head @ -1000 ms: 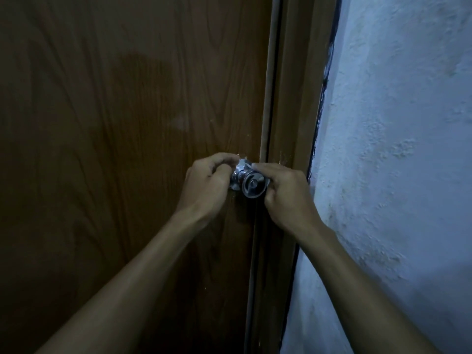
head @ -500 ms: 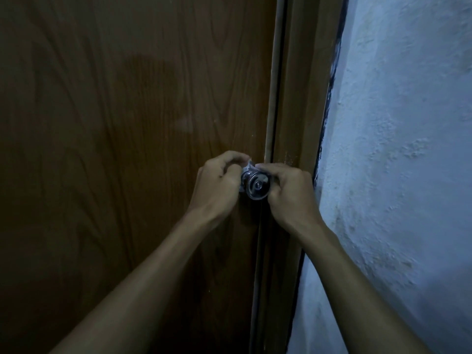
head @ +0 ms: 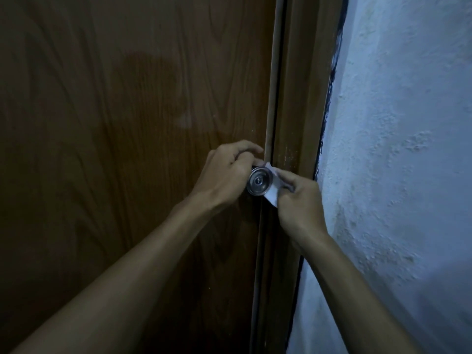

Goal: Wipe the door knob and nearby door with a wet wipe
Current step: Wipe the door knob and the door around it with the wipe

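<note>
A shiny round metal door knob (head: 258, 184) with a keyhole in its face sits at the right edge of a dark brown wooden door (head: 127, 149). A white wet wipe (head: 273, 192) is wrapped around the knob's right side and behind it. My left hand (head: 227, 175) curls around the knob's left side, fingers closed behind the knob; whether it holds the wipe's other end is hidden. My right hand (head: 298, 200) pinches the wipe's end just right of the knob.
A brown door frame (head: 296, 123) runs vertically right of the door. Beyond it stands a rough white plastered wall (head: 396, 175). A darker damp patch (head: 148, 80) marks the door above and left of the knob.
My right hand has pulled away to the right of the knob, so more white wipe shows. The knob's face is more uncovered. The view has shifted slightly.
</note>
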A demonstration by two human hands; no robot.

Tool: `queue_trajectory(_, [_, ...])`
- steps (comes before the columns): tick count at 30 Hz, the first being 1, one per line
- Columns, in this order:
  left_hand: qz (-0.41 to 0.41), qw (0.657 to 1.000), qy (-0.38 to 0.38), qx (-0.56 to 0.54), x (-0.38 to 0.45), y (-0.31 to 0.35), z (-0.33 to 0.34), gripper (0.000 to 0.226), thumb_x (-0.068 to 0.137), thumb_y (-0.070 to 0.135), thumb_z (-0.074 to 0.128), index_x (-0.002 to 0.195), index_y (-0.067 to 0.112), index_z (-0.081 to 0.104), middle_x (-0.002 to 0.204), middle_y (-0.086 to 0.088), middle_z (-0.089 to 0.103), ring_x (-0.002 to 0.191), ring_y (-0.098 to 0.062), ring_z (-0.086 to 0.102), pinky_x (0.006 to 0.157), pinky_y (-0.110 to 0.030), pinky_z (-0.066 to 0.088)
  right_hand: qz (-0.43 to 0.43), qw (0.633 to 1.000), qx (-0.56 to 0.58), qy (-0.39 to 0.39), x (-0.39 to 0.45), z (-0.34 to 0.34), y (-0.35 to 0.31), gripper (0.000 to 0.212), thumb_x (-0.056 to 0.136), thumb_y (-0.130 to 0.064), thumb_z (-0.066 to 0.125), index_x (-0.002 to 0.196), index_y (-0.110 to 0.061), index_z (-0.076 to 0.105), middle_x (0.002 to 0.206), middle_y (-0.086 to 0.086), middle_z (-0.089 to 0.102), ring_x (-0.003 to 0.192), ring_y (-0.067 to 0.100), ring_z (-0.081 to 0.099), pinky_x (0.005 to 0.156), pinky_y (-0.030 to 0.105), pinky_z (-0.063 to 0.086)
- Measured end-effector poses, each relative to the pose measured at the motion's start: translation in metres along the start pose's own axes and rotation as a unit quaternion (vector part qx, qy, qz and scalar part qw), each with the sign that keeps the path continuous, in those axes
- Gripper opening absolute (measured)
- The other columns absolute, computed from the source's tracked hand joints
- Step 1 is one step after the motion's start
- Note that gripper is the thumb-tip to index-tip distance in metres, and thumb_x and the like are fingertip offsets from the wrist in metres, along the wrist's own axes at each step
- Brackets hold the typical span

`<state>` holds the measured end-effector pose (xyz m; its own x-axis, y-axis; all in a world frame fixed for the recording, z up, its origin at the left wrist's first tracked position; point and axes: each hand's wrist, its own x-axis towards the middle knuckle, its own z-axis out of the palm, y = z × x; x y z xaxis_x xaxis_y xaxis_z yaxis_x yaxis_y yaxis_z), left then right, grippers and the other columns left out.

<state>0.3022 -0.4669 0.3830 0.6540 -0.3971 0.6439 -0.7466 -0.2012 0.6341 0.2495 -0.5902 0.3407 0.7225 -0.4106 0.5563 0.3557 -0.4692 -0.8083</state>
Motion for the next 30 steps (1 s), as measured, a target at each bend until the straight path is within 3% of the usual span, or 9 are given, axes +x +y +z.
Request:
queue_trajectory(5, [-0.003,1.000,0.020,0.004,-0.001,0.000,0.001,0.039,0.081,0.031,0.036,0.102,0.018,0.065,0.096,0.001,0.069,0.085,-0.002,0.064,0.060,-0.008,0.047,-0.010,1.000,-0.008,0.026,0.008,0.008,-0.007,0.040,0.091,0.004,0.047,0.123,-0.015,0.062,0.122,0.002,0.064,0.106,0.005,0.056,0.082,0.009,0.047])
queue_trajectory(9, [0.005,0.999,0.037,0.003,-0.007,-0.003,0.005,0.029,0.081,0.030,0.036,0.093,0.028,0.062,0.090,0.008,0.066,0.081,0.003,0.064,0.061,-0.010,0.051,-0.100,0.992,-0.066,0.033,0.002,0.006,-0.011,0.043,0.087,0.009,0.046,0.121,-0.012,0.063,0.123,0.003,0.064,0.106,0.002,0.053,0.079,-0.004,0.037])
queue_trajectory(13, [0.000,0.998,0.058,0.005,-0.009,-0.007,0.008,0.026,0.083,0.030,0.039,0.096,0.026,0.062,0.093,0.008,0.066,0.082,0.001,0.065,0.064,-0.015,0.054,-0.047,0.997,-0.052,-0.035,0.011,-0.003,-0.009,0.038,0.091,0.003,0.049,0.122,-0.014,0.063,0.119,0.001,0.067,0.107,0.008,0.059,0.080,0.004,0.043])
queue_trajectory(17, [0.004,0.998,0.064,-0.012,-0.011,-0.010,0.009,0.024,0.085,0.029,0.043,0.097,0.025,0.063,0.092,0.015,0.067,0.084,0.007,0.064,0.063,-0.010,0.052,0.047,0.996,0.055,-0.052,0.001,-0.003,-0.002,0.031,0.093,-0.010,0.054,0.122,-0.017,0.063,0.117,-0.001,0.067,0.108,0.009,0.059,0.094,0.028,0.049])
queue_trajectory(21, [0.016,0.998,0.064,-0.011,-0.018,-0.011,0.012,0.027,0.084,0.030,0.040,0.103,0.026,0.060,0.091,0.018,0.063,0.087,0.011,0.062,0.066,-0.011,0.053,0.009,0.999,0.034,-0.003,0.005,0.003,-0.011,0.041,0.092,0.004,0.044,0.125,-0.013,0.060,0.124,0.003,0.064,0.113,0.011,0.057,0.095,0.025,0.049])
queue_trajectory(25, [0.033,0.998,0.061,0.000,-0.020,-0.011,0.012,0.028,0.082,0.027,0.040,0.103,0.022,0.058,0.089,0.018,0.061,0.090,0.008,0.062,0.065,-0.010,0.052,0.076,0.994,0.079,-0.016,-0.002,0.001,-0.008,0.040,0.091,0.002,0.048,0.125,-0.014,0.060,0.122,0.003,0.064,0.114,0.014,0.057,0.096,0.032,0.049])
queue_trajectory(30, [0.028,0.998,0.059,-0.010,-0.017,-0.009,0.008,0.025,0.086,0.028,0.042,0.101,0.021,0.060,0.090,0.014,0.066,0.085,0.006,0.064,0.064,-0.015,0.054,0.180,0.963,0.198,-0.010,0.003,-0.001,-0.019,0.021,0.091,-0.009,0.058,0.109,-0.012,0.068,0.098,0.002,0.072,0.093,0.012,0.066,0.074,0.023,0.055])
